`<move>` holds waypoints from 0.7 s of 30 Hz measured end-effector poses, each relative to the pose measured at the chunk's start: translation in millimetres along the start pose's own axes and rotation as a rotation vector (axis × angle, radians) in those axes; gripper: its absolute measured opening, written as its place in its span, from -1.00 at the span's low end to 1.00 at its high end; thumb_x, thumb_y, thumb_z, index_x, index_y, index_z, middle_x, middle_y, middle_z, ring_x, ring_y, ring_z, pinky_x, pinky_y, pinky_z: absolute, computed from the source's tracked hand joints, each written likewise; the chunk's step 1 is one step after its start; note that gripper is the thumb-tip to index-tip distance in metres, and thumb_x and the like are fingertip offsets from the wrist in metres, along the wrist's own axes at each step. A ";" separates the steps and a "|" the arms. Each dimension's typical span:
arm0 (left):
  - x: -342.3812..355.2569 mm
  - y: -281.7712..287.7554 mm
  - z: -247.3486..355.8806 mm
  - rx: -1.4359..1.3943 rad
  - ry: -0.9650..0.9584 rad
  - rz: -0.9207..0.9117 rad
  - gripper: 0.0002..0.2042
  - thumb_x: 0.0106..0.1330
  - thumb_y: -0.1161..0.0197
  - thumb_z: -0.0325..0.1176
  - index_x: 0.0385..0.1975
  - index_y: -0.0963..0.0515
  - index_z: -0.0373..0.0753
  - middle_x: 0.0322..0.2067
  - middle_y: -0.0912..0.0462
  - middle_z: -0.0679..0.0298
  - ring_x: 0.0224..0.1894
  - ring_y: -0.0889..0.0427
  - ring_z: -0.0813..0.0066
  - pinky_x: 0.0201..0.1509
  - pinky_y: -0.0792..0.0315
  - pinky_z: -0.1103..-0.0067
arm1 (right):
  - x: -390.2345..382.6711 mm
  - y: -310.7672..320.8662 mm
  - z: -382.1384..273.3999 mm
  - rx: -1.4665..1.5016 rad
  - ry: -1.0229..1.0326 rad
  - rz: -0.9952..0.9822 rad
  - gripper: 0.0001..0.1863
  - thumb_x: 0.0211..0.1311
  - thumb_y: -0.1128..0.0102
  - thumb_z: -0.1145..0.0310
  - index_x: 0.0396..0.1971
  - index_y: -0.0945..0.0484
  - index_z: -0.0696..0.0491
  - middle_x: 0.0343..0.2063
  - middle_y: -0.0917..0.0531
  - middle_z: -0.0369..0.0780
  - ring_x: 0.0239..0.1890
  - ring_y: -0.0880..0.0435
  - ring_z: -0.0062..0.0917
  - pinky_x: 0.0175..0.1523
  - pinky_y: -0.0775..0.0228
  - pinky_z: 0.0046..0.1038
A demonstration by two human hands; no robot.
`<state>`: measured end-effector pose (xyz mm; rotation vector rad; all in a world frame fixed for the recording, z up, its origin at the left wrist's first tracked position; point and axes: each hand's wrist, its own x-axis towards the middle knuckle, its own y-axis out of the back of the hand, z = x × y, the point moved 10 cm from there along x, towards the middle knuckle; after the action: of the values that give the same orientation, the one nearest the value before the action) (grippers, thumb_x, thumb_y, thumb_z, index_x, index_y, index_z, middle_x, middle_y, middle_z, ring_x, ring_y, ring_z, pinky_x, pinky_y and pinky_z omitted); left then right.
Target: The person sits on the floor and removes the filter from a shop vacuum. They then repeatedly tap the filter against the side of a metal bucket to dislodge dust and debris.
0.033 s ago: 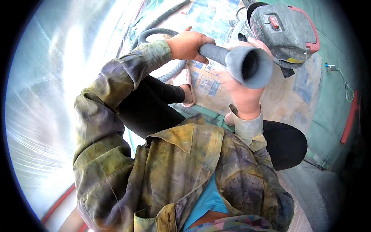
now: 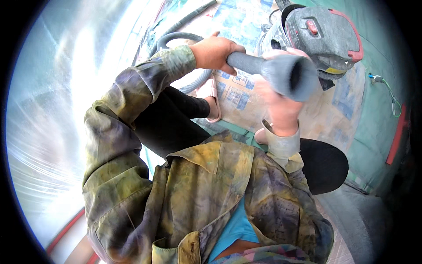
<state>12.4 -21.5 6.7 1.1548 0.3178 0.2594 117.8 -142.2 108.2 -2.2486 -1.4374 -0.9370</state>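
Across my two hands lies a dusty grey vacuum hose end (image 2: 247,63), a tube that widens into a round, hollow mouth facing up and right. My left hand (image 2: 216,52) is closed around its narrow part, thumb underneath. Around the wide mouth, my right hand (image 2: 280,103) is closed from behind and below; it is smeared by motion, and part of its fingers is hidden behind the rim. A ribbed grey hose (image 2: 178,36) loops on the floor beyond my left wrist. The dusty grey and red vacuum cleaner (image 2: 324,35) stands just past my right hand.
Printed brown board (image 2: 323,116) and green sheeting (image 2: 373,132) cover the floor. A thin green cord (image 2: 392,90) and a red strip (image 2: 398,134) lie at the right. Clear plastic sheeting (image 2: 52,132) hangs on the left. My feet, one in a pink slipper (image 2: 214,103), are below my hands.
The wide mouth of the hose end has shifted slightly right and down, with my right hand moving along with it. My left hand keeps its place and its grip.
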 end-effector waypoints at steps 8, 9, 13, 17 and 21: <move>-39.6 -1.4 -74.8 -0.254 0.007 -0.257 0.13 -0.21 -0.60 -0.09 0.38 -0.01 -0.31 0.14 -0.37 -0.17 0.23 -0.33 -0.08 0.37 -0.14 0.25 | 3.7 248.6 28.7 0.461 -0.357 0.648 -0.58 0.20 -0.18 0.14 -0.07 -0.36 0.09 -0.30 -0.48 -0.16 -0.20 -0.49 -0.37 0.05 -0.36 -0.22; -31.8 -15.2 -118.4 -0.282 0.002 -0.244 0.03 -0.15 -0.58 -0.12 0.35 -0.11 -0.29 0.19 -0.34 -0.16 0.28 -0.28 -0.06 0.38 -0.13 0.20 | -5.3 286.8 33.9 0.402 -0.386 0.702 -0.58 0.20 -0.18 0.15 -0.07 -0.36 0.09 -0.28 -0.47 -0.16 -0.19 -0.49 -0.36 0.05 -0.36 -0.23; -101.7 1.0 -283.6 -0.585 0.607 0.261 -0.38 0.23 -0.24 0.02 0.24 -0.34 -0.14 0.13 -0.45 -0.09 0.16 -0.47 0.02 0.27 -0.34 0.31 | -85.3 347.5 109.8 0.105 -0.523 0.752 -0.63 0.19 -0.19 0.20 -0.11 -0.38 0.09 -0.23 -0.47 -0.15 -0.18 -0.50 -0.34 0.01 -0.40 -0.25; -214.2 -99.5 -439.4 -0.251 1.054 0.425 -0.43 0.13 -0.26 -0.13 0.18 -0.42 -0.18 0.03 -0.55 -0.05 0.11 -0.52 0.11 0.19 -0.37 0.41 | -200.7 348.7 223.0 0.085 -1.003 1.018 -0.74 0.11 -0.18 0.34 -0.20 -0.43 0.07 -0.28 -0.54 -0.21 -0.20 -0.55 -0.42 -0.11 -0.48 -0.31; -263.3 -188.4 -494.8 -0.190 1.281 0.318 -0.27 0.02 -0.30 -0.13 0.30 -0.27 0.00 0.10 -0.48 -0.06 0.24 -0.37 0.00 0.31 -0.21 0.29 | -288.2 328.3 274.0 0.113 -1.399 1.014 -0.78 0.07 -0.24 0.28 -0.31 -0.46 0.01 -0.43 -0.56 -0.28 -0.36 -0.58 -0.46 -0.27 -0.49 -0.36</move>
<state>-410.4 232.1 -319.9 0.7080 1.1963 1.2868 426.7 -329.8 -259.6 -2.9530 -0.2787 1.1662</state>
